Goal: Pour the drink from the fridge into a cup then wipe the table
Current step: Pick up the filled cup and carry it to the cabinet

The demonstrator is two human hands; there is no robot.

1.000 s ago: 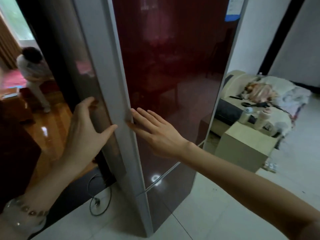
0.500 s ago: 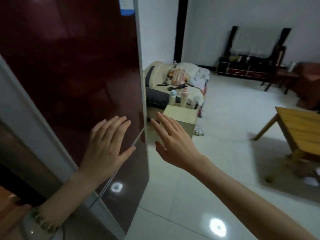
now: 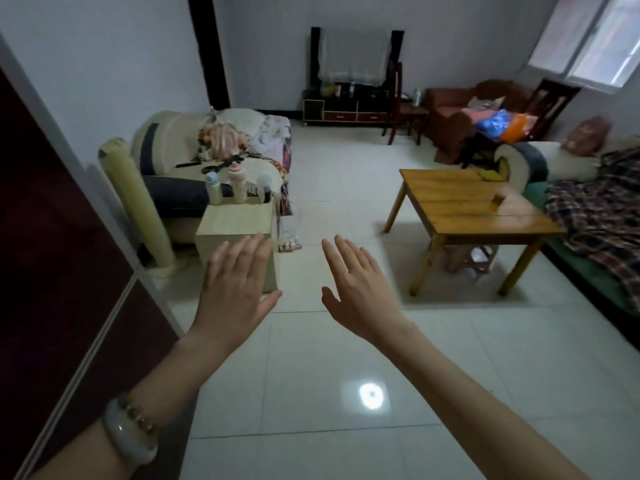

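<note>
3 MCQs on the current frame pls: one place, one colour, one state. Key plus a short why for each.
1. Where does the small amber cup stand?
A) on the beige cabinet
B) on the wooden table
C) on the floor

2. What colour is the fridge door?
A) white
B) green
C) dark red

3. How are the left hand and right hand?
A) both open, holding nothing
B) left grips a bottle
C) both grip the fridge door

Key:
1 B, the cup sits near the table's right edge.
2 C, the glossy panel at the left of the view is dark red.
3 A, the fingers of both are straight and spread in the air, touching nothing.
</note>
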